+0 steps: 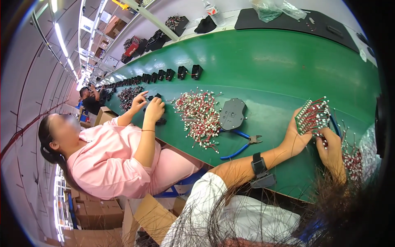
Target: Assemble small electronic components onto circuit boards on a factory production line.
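Observation:
My left hand (297,135), with a dark watch on its wrist, grips a green circuit board panel (304,111). Rows of short red wires with white connectors stick out of the panel. Close against its lower end, my right hand (331,150) is closed on red wires; its fingertips are partly hidden. A dark blue handle-like piece (335,124) shows just behind the panel. Left of my hands lie blue-handled cutters (252,140), touching a dark grey plastic housing (233,114). Beside that spreads a big pile of red-wired parts with white connectors (199,117).
More wired parts (352,162) and a clear plastic bag (369,152) lie at right. A green conveyor belt (263,53) runs along the far side, carrying a row of black housings (196,72). A co-worker in pink (111,160) handles small black parts at left. Cardboard boxes (98,212) stand below.

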Action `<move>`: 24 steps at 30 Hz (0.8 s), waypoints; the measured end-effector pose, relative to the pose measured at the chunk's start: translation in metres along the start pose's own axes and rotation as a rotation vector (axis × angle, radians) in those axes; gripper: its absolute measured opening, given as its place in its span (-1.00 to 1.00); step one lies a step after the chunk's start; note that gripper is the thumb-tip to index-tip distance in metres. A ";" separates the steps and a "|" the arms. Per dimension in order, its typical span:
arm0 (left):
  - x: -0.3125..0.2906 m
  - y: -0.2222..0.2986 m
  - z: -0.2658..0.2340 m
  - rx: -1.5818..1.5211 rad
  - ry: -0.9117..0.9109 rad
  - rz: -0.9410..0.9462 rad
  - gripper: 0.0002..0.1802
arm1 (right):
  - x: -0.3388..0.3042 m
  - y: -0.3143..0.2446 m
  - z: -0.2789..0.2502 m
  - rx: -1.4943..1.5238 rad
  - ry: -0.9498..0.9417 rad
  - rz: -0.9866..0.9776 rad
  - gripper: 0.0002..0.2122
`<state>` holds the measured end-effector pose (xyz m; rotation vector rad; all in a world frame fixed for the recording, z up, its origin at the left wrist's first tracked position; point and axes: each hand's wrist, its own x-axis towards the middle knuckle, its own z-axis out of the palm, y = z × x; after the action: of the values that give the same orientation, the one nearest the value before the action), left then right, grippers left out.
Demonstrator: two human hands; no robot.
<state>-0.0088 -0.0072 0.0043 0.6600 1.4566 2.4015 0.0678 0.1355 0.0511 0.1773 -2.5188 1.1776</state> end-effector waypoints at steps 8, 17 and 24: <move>-0.001 0.002 -0.001 -0.060 -0.005 -0.032 -0.26 | -0.001 0.002 0.001 0.067 -0.055 0.065 -0.88; -0.002 0.005 -0.003 -0.010 0.005 -0.025 -0.30 | 0.002 0.001 0.003 0.044 -0.094 -0.021 -0.88; -0.008 -0.011 0.005 0.133 0.083 -0.103 -0.37 | -0.008 0.010 -0.009 -0.038 -0.079 -0.028 -0.86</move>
<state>0.0003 -0.0019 -0.0060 0.5064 1.6535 2.2945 0.0754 0.1488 0.0461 0.2535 -2.5954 1.1323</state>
